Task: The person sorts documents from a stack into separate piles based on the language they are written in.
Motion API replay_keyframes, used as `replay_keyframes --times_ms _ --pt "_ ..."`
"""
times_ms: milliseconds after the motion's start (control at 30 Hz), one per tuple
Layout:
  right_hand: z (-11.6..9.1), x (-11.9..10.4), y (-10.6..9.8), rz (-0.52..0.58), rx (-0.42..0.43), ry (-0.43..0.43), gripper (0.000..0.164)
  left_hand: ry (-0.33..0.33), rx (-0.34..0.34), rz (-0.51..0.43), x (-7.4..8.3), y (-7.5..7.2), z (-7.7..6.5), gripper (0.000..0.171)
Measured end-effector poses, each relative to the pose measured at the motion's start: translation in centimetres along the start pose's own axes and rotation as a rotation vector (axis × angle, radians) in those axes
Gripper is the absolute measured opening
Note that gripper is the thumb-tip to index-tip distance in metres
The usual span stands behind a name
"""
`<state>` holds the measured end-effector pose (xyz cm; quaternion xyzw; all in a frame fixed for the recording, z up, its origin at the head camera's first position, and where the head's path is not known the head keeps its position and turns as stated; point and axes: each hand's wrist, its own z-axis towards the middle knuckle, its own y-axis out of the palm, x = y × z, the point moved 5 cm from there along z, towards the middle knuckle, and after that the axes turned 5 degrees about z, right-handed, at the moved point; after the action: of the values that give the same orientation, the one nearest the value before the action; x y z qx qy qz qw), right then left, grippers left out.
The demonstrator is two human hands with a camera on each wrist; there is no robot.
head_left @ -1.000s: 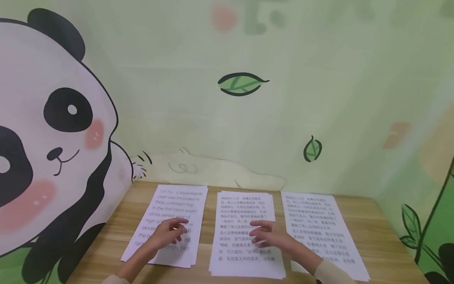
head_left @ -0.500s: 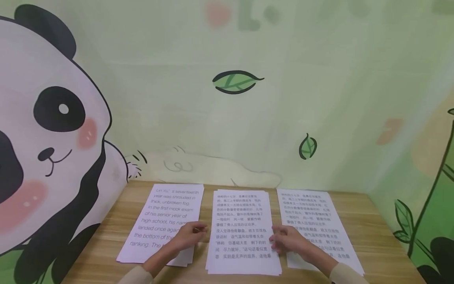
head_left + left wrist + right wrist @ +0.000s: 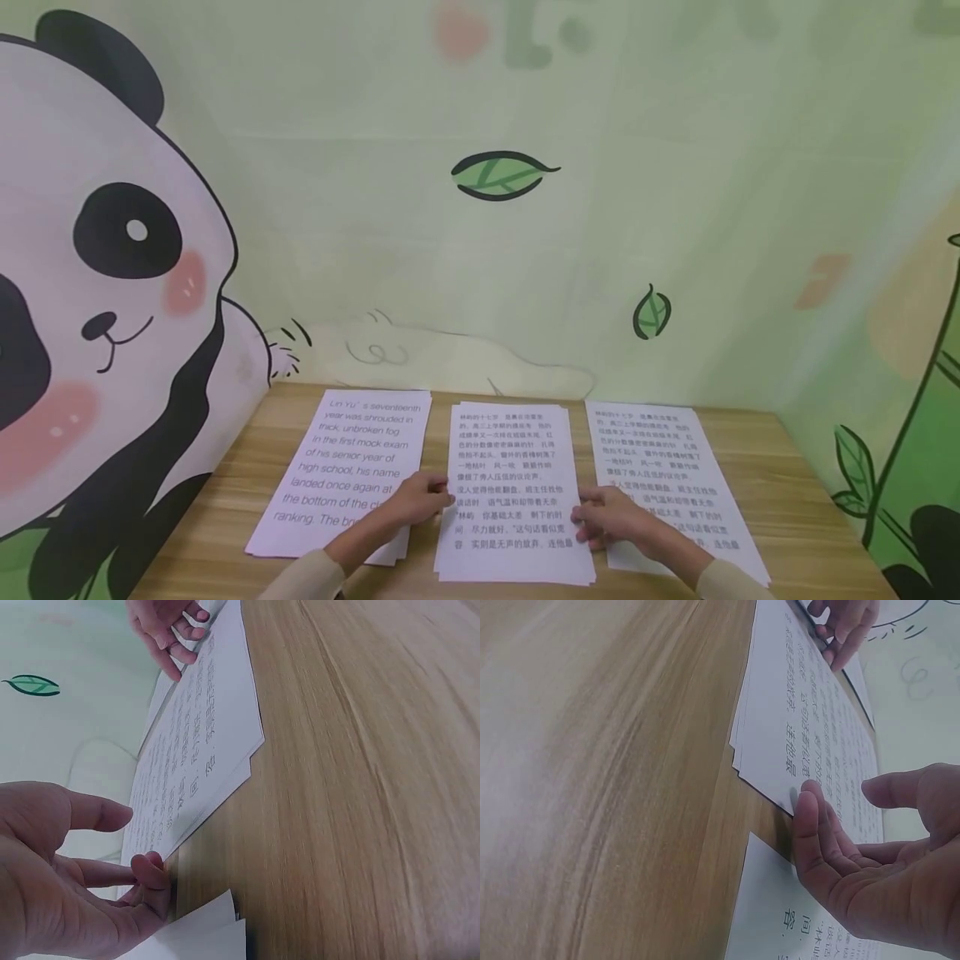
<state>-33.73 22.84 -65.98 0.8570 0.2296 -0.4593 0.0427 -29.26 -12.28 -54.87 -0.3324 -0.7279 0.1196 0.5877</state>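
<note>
Three stacks of printed white paper lie on a wooden table. The middle stack (image 3: 510,500), covered in Chinese text, sits between my two hands in the head view. At its left edge is my left hand (image 3: 420,500), its fingertips right at the sheets; in the left wrist view the thumb stands apart from the bent fingers. My right hand (image 3: 611,515) is at the opposite edge, partly over the right stack (image 3: 648,442). In the right wrist view its fingers (image 3: 817,847) meet the edge of the middle stack, the thumb raised away from them.
On the left lies a stack with large English text (image 3: 352,450), partly covered by my left forearm. The wooden table (image 3: 787,517) ends against a green backdrop (image 3: 360,233) printed with a panda (image 3: 150,333) and leaves. Some sheets stick out unevenly from the stacks.
From above the left and middle stacks, both hands have shifted right and lowered to the middle stack's two side edges. The left hand has since closed in on the left edge. The stacks keep their places.
</note>
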Motion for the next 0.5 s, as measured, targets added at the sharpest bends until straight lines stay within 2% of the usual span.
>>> replay_keyframes --times_ms 100,200,333,500 --pt "-1.8 -1.3 0.8 -0.011 0.022 -0.008 0.079 -0.044 0.004 -0.01 0.0 0.0 0.1 0.033" --pt "-5.0 -3.8 2.2 -0.049 0.066 -0.017 0.071 -0.074 0.01 -0.035 -0.1 -0.1 0.1 0.051" --pt "-8.9 -7.0 3.7 -0.095 0.134 -0.075 0.061 -0.106 0.011 -0.083 -0.1 -0.2 0.0 0.056" --pt "-10.7 -8.4 4.0 -0.078 0.17 -0.179 0.054 -0.076 0.073 -0.151 0.1 -0.3 0.1 0.05"
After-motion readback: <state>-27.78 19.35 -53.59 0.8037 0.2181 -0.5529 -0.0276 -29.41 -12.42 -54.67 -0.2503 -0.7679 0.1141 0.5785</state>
